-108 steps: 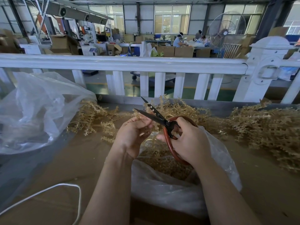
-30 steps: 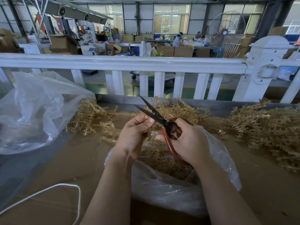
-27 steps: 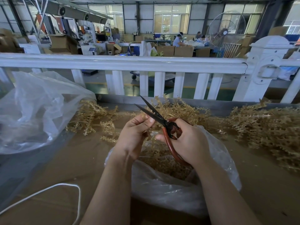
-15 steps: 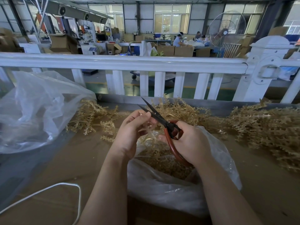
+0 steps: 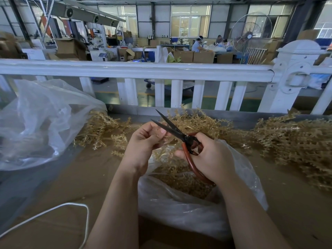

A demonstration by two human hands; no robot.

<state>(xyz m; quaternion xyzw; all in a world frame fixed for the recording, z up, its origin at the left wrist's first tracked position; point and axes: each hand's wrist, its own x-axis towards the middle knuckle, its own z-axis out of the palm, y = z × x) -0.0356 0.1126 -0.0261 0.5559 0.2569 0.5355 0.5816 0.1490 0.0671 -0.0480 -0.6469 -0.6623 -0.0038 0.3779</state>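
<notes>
My left hand (image 5: 143, 142) pinches a golden sprig (image 5: 161, 152) beside the parted scissors (image 5: 172, 128), whose handles my right hand (image 5: 211, 156) grips, over the plastic bag (image 5: 179, 209) at the table's (image 5: 86, 177) near edge.

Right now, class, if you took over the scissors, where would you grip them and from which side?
Grip the scissors by the red loop handles, from the near right, as the right hand does: the open blades point away up-left toward the left hand pinching a sprig.

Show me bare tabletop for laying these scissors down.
Bare tabletop lies between the white cord, left sprig pile and centre bag; another patch right of that bag, below the right sprig heap. The fence side is crowded.
</notes>
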